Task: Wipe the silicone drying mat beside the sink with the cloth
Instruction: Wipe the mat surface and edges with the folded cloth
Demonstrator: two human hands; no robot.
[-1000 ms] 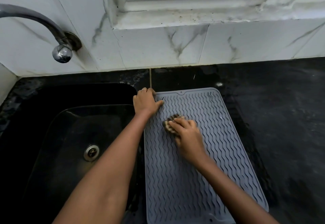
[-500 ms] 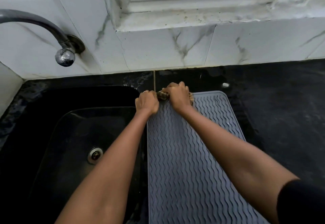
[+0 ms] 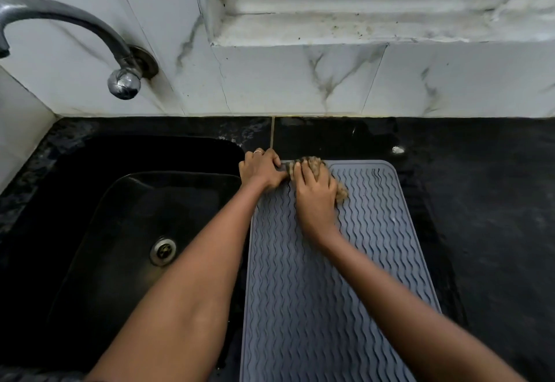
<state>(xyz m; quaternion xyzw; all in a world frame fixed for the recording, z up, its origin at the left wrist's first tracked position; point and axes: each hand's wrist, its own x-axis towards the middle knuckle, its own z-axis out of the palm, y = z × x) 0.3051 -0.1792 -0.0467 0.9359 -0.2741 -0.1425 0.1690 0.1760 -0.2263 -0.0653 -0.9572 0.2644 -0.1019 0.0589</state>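
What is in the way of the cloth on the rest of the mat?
Nothing visible. The right hand presses the cloth at the mat's far end; only the two forearms cross above the bare ridges. The left hand grips the mat's far corner.

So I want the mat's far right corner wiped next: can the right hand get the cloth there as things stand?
Probably yes. The right hand presses the cloth on the mat near its far left corner, and the ribbed surface across to the right corner is bare.

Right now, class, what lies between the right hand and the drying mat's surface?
In the head view, a crumpled brown cloth lies under the right hand, pressed against the grey silicone drying mat near its far edge.
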